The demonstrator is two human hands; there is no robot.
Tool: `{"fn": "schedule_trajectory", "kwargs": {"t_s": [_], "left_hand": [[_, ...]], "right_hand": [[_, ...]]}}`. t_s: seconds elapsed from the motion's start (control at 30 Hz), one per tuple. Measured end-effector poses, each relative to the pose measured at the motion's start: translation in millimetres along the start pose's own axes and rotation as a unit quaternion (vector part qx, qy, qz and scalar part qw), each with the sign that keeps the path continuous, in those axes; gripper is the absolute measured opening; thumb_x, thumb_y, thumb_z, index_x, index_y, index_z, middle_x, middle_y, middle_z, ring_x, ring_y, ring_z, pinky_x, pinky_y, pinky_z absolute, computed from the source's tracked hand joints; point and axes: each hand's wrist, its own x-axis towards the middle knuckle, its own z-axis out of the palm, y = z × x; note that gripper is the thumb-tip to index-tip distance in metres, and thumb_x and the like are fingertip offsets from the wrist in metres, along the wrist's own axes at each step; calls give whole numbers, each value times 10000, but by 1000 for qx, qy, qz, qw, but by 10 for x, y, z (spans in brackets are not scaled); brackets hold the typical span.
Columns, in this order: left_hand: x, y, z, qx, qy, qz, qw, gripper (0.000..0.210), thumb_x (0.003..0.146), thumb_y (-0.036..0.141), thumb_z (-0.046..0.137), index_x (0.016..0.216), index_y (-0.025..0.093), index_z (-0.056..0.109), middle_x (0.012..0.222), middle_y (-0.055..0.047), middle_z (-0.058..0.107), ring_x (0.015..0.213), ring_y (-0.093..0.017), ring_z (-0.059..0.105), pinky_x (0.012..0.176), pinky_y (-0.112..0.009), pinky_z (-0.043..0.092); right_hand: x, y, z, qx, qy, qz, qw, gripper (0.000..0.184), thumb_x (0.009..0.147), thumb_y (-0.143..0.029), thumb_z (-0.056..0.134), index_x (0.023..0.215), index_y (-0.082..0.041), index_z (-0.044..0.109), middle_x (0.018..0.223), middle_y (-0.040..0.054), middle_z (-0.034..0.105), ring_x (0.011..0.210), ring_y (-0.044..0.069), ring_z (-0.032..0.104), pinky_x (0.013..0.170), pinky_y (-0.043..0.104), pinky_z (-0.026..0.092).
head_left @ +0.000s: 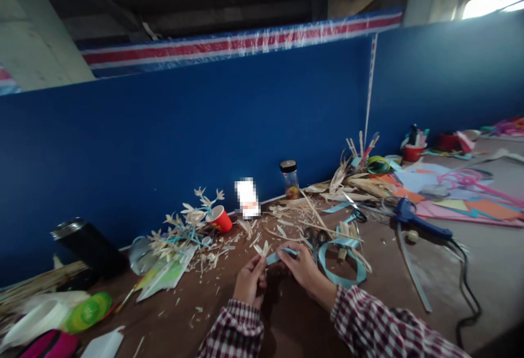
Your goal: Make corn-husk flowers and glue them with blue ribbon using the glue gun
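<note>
My left hand (249, 282) is closed in a pinch on a small pale flower (262, 250) that looks made of dried husk; its petals stick up above the fingertips. A short stretch of light blue ribbon (272, 258) runs from the flower to my right hand (302, 269), whose thumb and fingers are closed on it. Beyond my right wrist lies a loop of the same blue ribbon (343, 280). Dark-handled scissors (316, 237) rest just past my right fingers. Similar flowers on blue stems (180, 232) lie to the left, some by a tipped red paper cup (221, 219).
Husk scraps litter the brown table (295, 325). A blue glue gun (421, 222) with a black cord lies right, beside coloured paper (478, 208). A lidded jar (290, 180), a blurred-out white object (247, 198) and a black flask (90, 246) stand along the blue partition (196, 129).
</note>
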Motion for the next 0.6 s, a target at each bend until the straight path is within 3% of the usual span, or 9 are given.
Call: {"fn": "schedule_trajectory", "kwargs": {"t_s": [0.13,0.27,0.37,0.47,0.53,0.6], "left_hand": [[-57,63,3,22,-13,-15,1000,280,560,281,732,762,126,617,405,73,449,333,-17,375,324,-111,311],[-73,86,-2,-15,-24,-54,998,166,676,206,641,816,117,636,435,63,447,337,-8,375,323,-95,312],[-65,74,-7,5,-24,-43,999,160,665,198,644,804,119,634,457,54,473,341,-9,382,332,-102,313],[-33,46,-40,107,2,-15,994,203,604,267,687,749,140,622,413,68,457,333,-34,389,331,-135,304],[2,21,-72,195,33,14,980,255,562,333,699,695,135,609,391,65,459,343,-58,410,345,-162,315],[37,-6,-97,234,55,35,970,325,530,375,701,714,126,604,390,63,470,359,-71,430,370,-174,333]], "right_hand": [[-82,-42,-14,-21,33,-17,999,207,728,-364,538,687,-167,586,573,-8,560,549,139,503,533,245,409],[-141,-30,-60,-68,54,-19,996,179,733,-334,522,688,-177,596,592,3,587,574,162,530,564,273,426],[-145,-14,-87,-76,58,-17,995,152,737,-308,504,689,-195,594,630,10,603,615,181,546,594,297,437],[-157,-43,-91,-79,67,-12,995,99,715,-287,515,682,-222,582,646,-3,608,643,192,561,611,310,448],[-206,-84,-101,-78,70,-8,995,61,694,-276,526,721,-247,571,616,-28,595,603,181,567,559,293,457],[-308,-138,-141,-73,74,-1,995,133,680,-273,531,812,-282,549,601,-53,576,528,161,558,470,263,450]]}}
